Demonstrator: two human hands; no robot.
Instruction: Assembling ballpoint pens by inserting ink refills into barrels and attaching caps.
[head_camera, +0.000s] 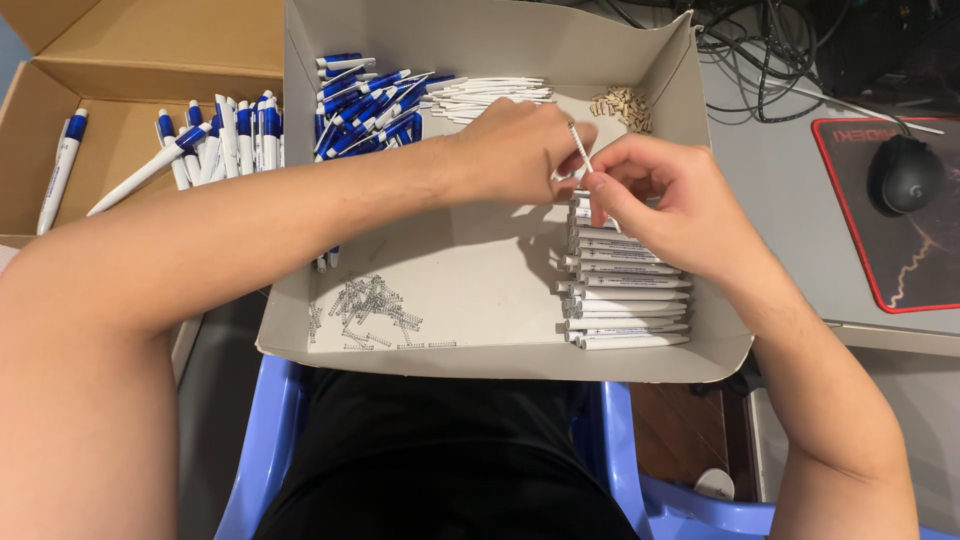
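Thin white refill (579, 146) pinched between left hand (520, 150) and right hand (665, 200) above the tray's (480, 345) right-side barrel stack (625, 290), likely light, bendy, best gripped mid-shaft

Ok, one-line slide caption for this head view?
Both hands, left hand and right hand, pinch a thin refill over the parts tray.

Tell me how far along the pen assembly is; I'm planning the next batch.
Done: finished pens lie in the brown box. In hand: left hand and right hand hold a thin refill. Left: stacked white barrels, blue tops, springs and small tan pieces in the grey tray.
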